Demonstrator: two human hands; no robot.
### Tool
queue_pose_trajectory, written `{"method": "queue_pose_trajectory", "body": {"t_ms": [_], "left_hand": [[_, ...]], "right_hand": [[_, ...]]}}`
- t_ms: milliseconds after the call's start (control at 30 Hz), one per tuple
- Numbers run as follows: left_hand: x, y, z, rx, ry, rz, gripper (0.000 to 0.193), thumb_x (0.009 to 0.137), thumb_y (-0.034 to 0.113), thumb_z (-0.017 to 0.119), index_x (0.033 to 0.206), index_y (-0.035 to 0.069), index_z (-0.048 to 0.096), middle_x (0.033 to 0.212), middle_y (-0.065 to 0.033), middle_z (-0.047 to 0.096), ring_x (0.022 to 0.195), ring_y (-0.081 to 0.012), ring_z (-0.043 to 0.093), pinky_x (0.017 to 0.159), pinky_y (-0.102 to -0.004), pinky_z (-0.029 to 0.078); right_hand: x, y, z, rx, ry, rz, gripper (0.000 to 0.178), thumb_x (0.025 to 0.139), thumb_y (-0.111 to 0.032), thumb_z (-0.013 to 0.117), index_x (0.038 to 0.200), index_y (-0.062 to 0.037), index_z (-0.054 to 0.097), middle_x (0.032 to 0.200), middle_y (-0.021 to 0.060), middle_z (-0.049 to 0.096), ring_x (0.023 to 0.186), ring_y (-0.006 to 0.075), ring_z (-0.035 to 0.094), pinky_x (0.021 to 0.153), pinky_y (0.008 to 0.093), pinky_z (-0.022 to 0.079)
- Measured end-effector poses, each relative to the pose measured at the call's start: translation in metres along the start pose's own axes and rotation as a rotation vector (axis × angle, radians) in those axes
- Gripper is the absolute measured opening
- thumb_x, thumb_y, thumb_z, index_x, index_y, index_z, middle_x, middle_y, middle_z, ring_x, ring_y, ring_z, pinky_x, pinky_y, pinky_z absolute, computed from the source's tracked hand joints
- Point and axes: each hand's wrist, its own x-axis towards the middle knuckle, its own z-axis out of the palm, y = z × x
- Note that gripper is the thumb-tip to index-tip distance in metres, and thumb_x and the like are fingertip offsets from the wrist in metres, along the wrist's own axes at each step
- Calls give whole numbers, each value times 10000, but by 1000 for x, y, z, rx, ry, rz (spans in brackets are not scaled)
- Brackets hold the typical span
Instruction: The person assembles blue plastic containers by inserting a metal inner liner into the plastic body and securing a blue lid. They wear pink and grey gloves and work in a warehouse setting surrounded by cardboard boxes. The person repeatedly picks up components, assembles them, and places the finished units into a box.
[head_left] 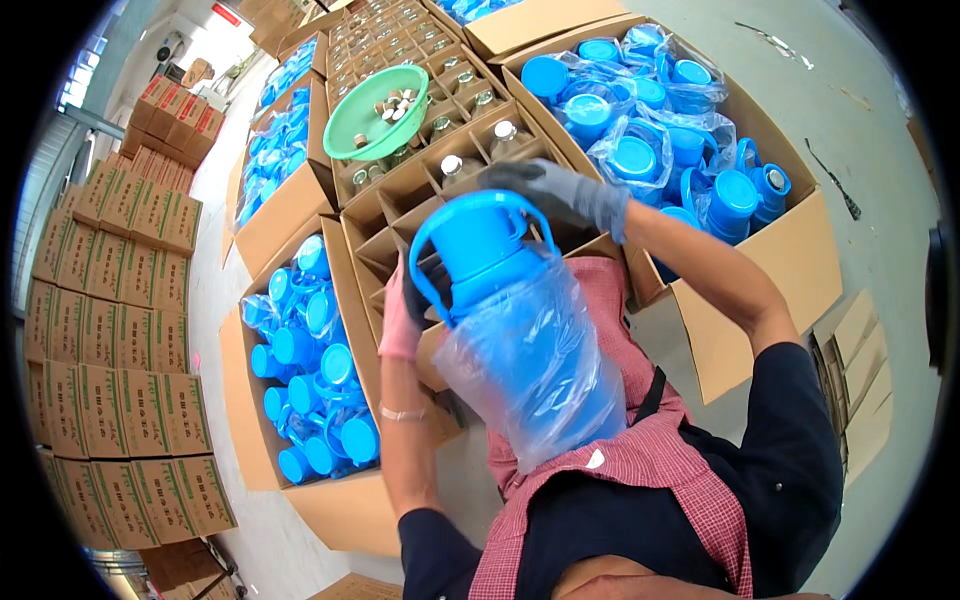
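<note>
A blue thermos jug (490,245) leans in front of my body, a clear plastic bag (535,365) around its lower part. Its handle and top stick out of the bag. My left hand (405,310), in a pink glove with a dark palm, is closed on the jug's left side by the handle; the jug partly hides its fingers. Just beyond the jug's top, my right hand (570,190) in a grey glove reaches over a divided carton (400,215), its fingers stretched out and slightly blurred. Close to those fingers stand glass bottles with white caps (453,165).
A green basin (345,125) with several stoppers rests on the divided carton. Open boxes of blue jugs stand at the left (245,400) and right (780,265), the right ones partly bagged. Stacked cartons (110,310) line the far left. Flattened cardboard (865,370) lies on the right floor.
</note>
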Motion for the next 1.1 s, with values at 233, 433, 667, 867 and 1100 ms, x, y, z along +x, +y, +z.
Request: {"method": "queue_pose_trajectory", "body": {"t_ms": [233,433,667,867,1100], "left_hand": [[35,6,36,158,-216,86,503,1028,279,417,1439,8,313,1313,-147,513,1203,-226,490,1074,-335,353],[7,18,82,373,281,471,648,901,178,637,1436,33,303,1423,-171,393,1296,-288,404,1097,-384,315],[17,16,71,206,87,361,747,905,53,577,1529,65,165,1566,-125,227,1419,-240,251,1159,-353,205],[40,35,70,437,-57,363,588,962,93,490,1501,33,263,1516,-133,345,1391,-248,325,1144,-355,246],[20,8,49,329,38,308,498,1017,256,450,1443,7,374,1430,-150,446,1340,-241,402,1122,-358,296]], "right_hand": [[-6,-74,-75,926,-132,739,986,716,-397,823,1468,-70,276,1431,205,371,1295,299,435,1056,402,382],[35,-26,0,1295,195,827,684,827,-382,740,1358,-72,439,1264,90,530,1168,183,516,979,329,446],[27,-6,1,965,165,851,775,654,-515,839,1166,-16,540,1057,140,624,1002,247,610,833,360,502],[11,-2,-36,1247,20,800,903,749,-417,799,1462,-89,352,1323,136,545,1134,201,561,911,329,492],[-219,78,-96,-251,604,1279,827,718,-510,787,1344,-58,493,1192,179,580,1025,349,579,902,450,485]]}}
